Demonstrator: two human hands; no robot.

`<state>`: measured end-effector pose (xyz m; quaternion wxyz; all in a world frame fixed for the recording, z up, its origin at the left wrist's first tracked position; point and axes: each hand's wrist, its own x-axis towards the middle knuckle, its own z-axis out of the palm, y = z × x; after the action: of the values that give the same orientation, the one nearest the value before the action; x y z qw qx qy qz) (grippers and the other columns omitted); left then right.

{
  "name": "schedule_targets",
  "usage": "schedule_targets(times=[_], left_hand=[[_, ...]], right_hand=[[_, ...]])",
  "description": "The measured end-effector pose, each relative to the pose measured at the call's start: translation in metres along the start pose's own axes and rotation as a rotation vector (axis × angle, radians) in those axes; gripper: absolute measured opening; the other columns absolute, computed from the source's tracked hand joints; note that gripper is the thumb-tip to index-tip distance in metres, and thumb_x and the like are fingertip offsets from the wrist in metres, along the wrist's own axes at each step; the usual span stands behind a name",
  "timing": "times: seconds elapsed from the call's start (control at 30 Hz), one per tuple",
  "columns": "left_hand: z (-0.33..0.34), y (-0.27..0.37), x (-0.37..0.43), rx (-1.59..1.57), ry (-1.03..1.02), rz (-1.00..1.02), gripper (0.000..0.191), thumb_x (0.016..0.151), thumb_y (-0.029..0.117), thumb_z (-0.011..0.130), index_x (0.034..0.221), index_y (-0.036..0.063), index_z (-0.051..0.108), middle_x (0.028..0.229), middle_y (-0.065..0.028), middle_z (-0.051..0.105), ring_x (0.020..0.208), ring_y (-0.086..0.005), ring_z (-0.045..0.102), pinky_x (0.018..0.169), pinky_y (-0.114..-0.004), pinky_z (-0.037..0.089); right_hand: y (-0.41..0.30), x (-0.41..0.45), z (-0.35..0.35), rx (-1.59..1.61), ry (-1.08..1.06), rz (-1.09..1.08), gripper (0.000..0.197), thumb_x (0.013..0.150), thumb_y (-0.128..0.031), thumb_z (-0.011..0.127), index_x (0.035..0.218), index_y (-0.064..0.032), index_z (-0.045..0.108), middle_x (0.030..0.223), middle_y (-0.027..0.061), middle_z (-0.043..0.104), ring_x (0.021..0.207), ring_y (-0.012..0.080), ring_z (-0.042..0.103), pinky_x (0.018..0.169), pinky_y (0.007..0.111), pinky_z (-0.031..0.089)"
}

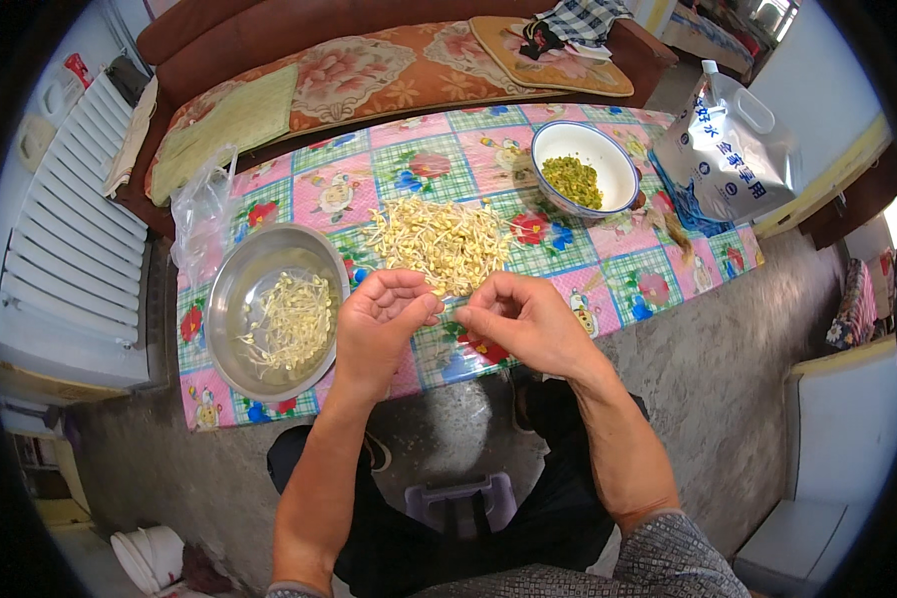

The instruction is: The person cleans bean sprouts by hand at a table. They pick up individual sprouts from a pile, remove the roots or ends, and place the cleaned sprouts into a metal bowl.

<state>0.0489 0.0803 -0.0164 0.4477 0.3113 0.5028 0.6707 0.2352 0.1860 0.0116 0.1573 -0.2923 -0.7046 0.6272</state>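
A loose heap of soybean sprouts point(445, 239) lies on the tablecloth just beyond my hands. My left hand point(389, 303) has its thumb and fingertips pinched together, with what looks like a single sprout at their tips. Close beside it, my right hand point(519, 318) curls with thumb against forefinger; anything in that pinch is too small to make out. To the left stands a stainless steel basin point(228, 314) holding a smaller batch of sprouts point(288, 321). Both hands hover over the near edge of the table.
A flowered plastic tablecloth point(336, 190) covers the table. Toward the back right are a white bowl point(617, 172) of chopped yellow-green food and a silver spouted water bag point(732, 149). A clear plastic bag point(205, 209) rests behind the basin. Beyond is a sofa point(359, 75).
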Motion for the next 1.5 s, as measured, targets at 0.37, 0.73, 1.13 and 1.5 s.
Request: schedule_targets(times=[0.37, 0.73, 1.13, 1.5], left_hand=[[-0.001, -0.002, -0.006, -0.189, -0.061, -0.149, 0.024, 0.097, 0.003, 0.070, 0.119, 0.0009, 0.061, 0.105, -0.0099, 0.073, 0.092, -0.0164, 0.072, 0.085, -0.031, 0.060], [0.000, -0.002, -0.004, -0.227, -0.017, -0.191, 0.023, 0.099, 0.003, 0.066, 0.121, 0.0007, 0.060, 0.103, -0.0089, 0.071, 0.092, -0.0176, 0.072, 0.085, -0.031, 0.060], [-0.013, 0.005, -0.003, -0.552, -0.076, -0.287, 0.023, 0.097, 0.007, 0.065, 0.120, 0.0065, 0.061, 0.104, -0.0048, 0.067, 0.091, -0.0172, 0.069, 0.086, -0.032, 0.058], [-0.016, 0.006, -0.005, -0.457, -0.136, -0.263, 0.021, 0.100, 0.006, 0.062, 0.121, 0.0026, 0.063, 0.100, -0.0079, 0.071, 0.091, -0.0158, 0.070, 0.086, -0.031, 0.057]], right_hand=[[0.002, 0.010, 0.027, 0.286, 0.151, -0.136, 0.016, 0.097, -0.007, 0.074, 0.107, 0.0041, 0.071, 0.089, 0.0054, 0.075, 0.079, 0.0070, 0.068, 0.070, 0.022, 0.054], [0.011, 0.015, 0.030, 0.391, 0.189, -0.086, 0.011, 0.101, -0.010, 0.068, 0.104, 0.0010, 0.067, 0.085, 0.0051, 0.073, 0.069, 0.0065, 0.064, 0.061, 0.021, 0.051], [0.006, 0.015, 0.017, 0.687, 0.160, 0.123, 0.022, 0.103, -0.009, 0.058, 0.119, 0.0033, 0.066, 0.088, 0.0045, 0.068, 0.070, 0.0108, 0.064, 0.063, 0.026, 0.055], [-0.003, 0.011, 0.020, 0.639, -0.026, 0.251, 0.019, 0.102, -0.018, 0.066, 0.110, -0.0012, 0.071, 0.082, 0.0029, 0.067, 0.066, 0.0077, 0.062, 0.056, 0.022, 0.049]])
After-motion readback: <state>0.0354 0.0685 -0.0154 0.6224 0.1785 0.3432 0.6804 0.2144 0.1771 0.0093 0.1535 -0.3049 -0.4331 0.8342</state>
